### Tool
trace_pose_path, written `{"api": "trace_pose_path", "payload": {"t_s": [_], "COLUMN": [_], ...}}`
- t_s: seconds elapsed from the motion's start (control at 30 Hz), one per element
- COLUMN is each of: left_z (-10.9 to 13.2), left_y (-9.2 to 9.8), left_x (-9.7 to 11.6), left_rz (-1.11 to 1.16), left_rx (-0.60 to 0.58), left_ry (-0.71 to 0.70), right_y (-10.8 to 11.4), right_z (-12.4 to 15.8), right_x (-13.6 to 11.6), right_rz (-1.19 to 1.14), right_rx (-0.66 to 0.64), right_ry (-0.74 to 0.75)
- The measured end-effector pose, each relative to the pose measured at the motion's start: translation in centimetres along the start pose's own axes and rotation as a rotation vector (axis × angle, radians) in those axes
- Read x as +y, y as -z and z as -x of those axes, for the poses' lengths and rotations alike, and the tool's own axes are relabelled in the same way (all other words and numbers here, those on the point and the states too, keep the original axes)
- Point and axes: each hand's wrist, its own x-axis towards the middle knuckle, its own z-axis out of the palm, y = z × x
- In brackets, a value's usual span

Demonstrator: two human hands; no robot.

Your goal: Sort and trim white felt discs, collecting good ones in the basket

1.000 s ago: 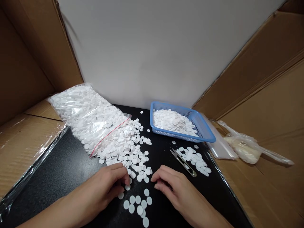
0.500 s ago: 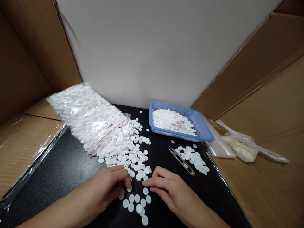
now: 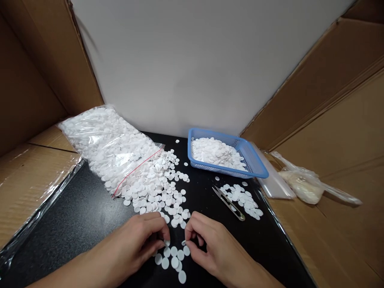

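My left hand point(image 3: 141, 238) is bent inward at the table's front, thumb and forefinger pinched at the edge of a small white round disc point(image 3: 167, 243). Opposite it, my right hand point(image 3: 211, 242) grips another white disc point(image 3: 184, 243) between thumb and fingertip; this one is tilted on edge. Below the fingertips lies a loose group of white discs point(image 3: 175, 262), flat on the black tabletop point(image 3: 75, 208). Just beyond both hands spreads a thick heap of the same discs point(image 3: 156, 188), spilling from the mouth of a clear zip bag point(image 3: 108, 140) with a red strip.
A blue plastic basket point(image 3: 258, 173) at the back holds a pile of discs. Thread snips point(image 3: 229, 204) lie right of my right hand, beside a smaller disc pile point(image 3: 247, 202). Clear flat bags point(image 3: 274, 186) and a knotted plastic bag point(image 3: 303, 186) rest at the right, near cardboard walls.
My right hand has closed its thumb and forefinger on a disc and tipped it up. My left hand has shifted slightly right, with a disc at its fingertips.
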Motion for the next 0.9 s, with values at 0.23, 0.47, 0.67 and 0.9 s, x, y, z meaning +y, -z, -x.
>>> {"api": "trace_pose_path", "payload": {"t_s": [0.23,0.47,0.67,0.9], "left_z": [-0.3,-0.2,-0.3,-1.9], "left_y": [-0.8,-0.4,-0.8,-1.7], "left_x": [0.1,-0.1,0.3,2.8], "left_rz": [-0.131,-0.14,-0.081,-0.521], "left_rx": [0.014,0.027,0.095,0.182], "left_ry": [-0.082,-0.074,-0.091,-0.569], "right_y": [1.2,1.5,1.1,1.7], "right_z": [0.6,0.8,0.7,0.7], "right_x": [0.3,-0.3,-0.6,-1.2], "right_rz": [-0.07,-0.043,-0.154,-0.876], "right_rx": [-0.092,-0.162,-0.119,0.035], "right_ry": [0.094,-0.118,-0.174,-0.271]}}
